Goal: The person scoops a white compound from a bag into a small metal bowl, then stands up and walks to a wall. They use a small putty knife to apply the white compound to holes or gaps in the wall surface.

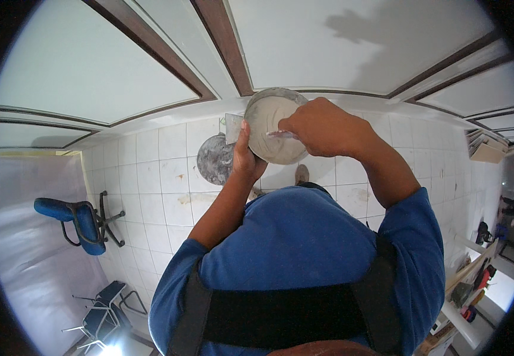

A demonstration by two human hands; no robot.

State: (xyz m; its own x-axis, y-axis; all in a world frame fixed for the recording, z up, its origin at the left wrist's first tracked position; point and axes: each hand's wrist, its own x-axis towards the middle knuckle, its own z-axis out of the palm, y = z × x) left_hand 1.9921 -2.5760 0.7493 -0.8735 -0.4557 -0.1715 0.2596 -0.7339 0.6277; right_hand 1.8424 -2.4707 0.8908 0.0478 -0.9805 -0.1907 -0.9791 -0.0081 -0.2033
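My left hand (247, 155) is closed on the left side of a round bowl (276, 92), its thumb up along the rim and its fingers underneath. A smooth off-white paste (264, 126) lies inside the bowl. Beside that thumb, a flat pale rectangular blade (232, 128) sticks out to the left; the rest of this tool is hidden. My right hand (323, 127) is closed over the bowl's right side, gripping a narrow pale tool (282, 135) that reaches over the paste. Most of that tool is covered by my fingers.
Below the bowl, a round grey-stained container (214, 161) stands on the white tiled floor (150, 178). A white panelled wall (328, 53) with brown trim rises ahead. To the left are a blue swivel chair (79, 219) and stacked chairs (106, 311). A cluttered bench (464, 285) stands right.
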